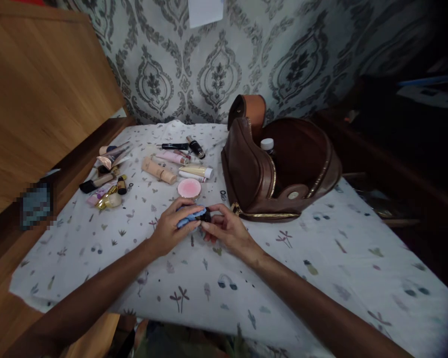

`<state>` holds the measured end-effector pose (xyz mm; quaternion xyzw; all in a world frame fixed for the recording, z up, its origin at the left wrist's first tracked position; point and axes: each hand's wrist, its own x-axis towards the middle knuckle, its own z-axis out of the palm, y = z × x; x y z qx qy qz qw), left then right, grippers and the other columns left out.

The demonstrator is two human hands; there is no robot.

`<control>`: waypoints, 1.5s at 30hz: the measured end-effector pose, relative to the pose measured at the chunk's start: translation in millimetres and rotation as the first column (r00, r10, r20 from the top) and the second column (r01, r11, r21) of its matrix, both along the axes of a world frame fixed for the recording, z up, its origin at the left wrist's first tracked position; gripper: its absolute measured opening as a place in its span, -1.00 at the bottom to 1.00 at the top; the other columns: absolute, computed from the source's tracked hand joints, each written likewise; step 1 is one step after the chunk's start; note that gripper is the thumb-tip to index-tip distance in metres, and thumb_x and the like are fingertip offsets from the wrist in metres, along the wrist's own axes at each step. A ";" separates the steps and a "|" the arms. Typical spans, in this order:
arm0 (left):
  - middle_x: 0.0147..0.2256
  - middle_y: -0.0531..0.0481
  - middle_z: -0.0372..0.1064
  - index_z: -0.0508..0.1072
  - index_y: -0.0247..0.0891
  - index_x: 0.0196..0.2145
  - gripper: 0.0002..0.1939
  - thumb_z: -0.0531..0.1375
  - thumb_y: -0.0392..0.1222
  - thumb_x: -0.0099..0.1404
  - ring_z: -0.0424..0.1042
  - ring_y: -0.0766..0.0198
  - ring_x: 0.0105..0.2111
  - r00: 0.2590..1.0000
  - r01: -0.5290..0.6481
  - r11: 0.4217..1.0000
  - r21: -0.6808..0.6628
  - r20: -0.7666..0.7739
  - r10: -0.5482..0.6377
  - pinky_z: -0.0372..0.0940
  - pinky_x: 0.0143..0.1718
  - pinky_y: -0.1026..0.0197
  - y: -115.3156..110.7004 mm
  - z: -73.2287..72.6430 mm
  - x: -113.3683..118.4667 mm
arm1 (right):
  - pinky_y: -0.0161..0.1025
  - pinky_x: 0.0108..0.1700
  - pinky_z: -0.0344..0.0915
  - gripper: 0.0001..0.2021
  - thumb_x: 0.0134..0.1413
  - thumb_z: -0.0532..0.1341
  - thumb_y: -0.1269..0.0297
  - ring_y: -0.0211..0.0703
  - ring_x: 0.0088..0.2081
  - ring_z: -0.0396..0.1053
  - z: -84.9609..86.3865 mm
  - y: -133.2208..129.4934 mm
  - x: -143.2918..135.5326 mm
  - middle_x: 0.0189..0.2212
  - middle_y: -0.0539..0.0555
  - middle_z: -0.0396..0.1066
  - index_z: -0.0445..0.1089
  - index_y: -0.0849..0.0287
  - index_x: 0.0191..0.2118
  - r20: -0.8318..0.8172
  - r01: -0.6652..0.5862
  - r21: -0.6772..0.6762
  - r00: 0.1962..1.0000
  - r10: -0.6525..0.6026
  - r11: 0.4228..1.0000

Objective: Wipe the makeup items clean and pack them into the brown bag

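Bare forearms (pixel 100 294), left fingers (pixel 182 213) and right fingers (pixel 219 209) curled snugly around opposite ends of a blue-and-black item (pixel 190 218).

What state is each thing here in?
Blue item: held
Left hand: closed around it
Right hand: pinching its black end
Brown bag: unzipped, gaping open
Bottle: in the bag, white cap on
Pink compact: lying down; open or shut unclear
Beige tube: lying down
Pink tube: lying down
Makeup at the left: loosely piled
Tablecloth: spread
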<state>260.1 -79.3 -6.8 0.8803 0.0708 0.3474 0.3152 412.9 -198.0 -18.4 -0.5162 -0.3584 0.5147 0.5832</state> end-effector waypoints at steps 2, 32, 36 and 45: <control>-0.05 -0.14 0.31 0.42 -0.14 0.10 -0.67 0.17 -0.23 0.40 0.38 0.18 -0.02 1.000 0.013 0.996 0.083 0.009 -0.014 0.37 -0.02 0.10 -3.0 0.4 -0.2 | -0.34 -0.48 0.27 -0.47 -0.09 0.39 -0.08 -0.27 -0.53 0.42 1.4 -0.5 0.5 -0.54 -0.14 0.40 0.22 0.12 -0.13 -0.036 0.029 0.004 0.999 -0.029 1.000; -0.41 0.01 0.34 0.38 -0.25 -0.32 -0.84 0.08 -0.20 0.43 0.34 0.32 -0.41 0.991 0.041 0.999 0.032 -0.132 -0.036 0.27 -0.35 0.27 -5.7 13.4 -4.3 | -0.37 -0.48 0.22 -0.51 -0.19 0.46 -0.03 -0.29 -0.50 0.41 11.6 -2.0 4.1 -0.51 -0.10 0.40 0.31 0.13 -0.24 -0.259 0.121 0.082 0.961 -0.096 0.989; -0.45 0.03 0.29 0.35 -0.23 -0.43 -0.71 0.03 -0.14 0.44 0.32 0.29 -0.43 0.955 -0.040 0.990 0.134 -0.287 0.077 0.26 -0.37 0.26 8.0 12.2 -6.4 | -0.39 -0.52 0.21 -0.48 -0.25 0.48 -0.03 -0.31 -0.49 0.38 9.2 -1.6 6.4 -0.44 -0.10 0.36 0.30 0.11 -0.23 -0.146 0.102 0.120 0.986 -0.084 0.988; -0.10 -0.12 0.45 0.38 -0.18 0.03 -0.66 0.11 -0.03 0.36 0.45 0.02 -0.13 0.877 -0.034 0.945 0.326 -0.444 0.185 0.39 -0.12 0.00 22.8 16.0 -11.5 | -0.37 -0.43 0.17 -0.62 -0.17 0.42 0.14 -0.31 -0.43 0.23 17.3 -8.5 5.1 -0.46 -0.09 0.32 0.33 0.13 -0.24 0.157 0.124 0.184 0.976 -0.153 0.975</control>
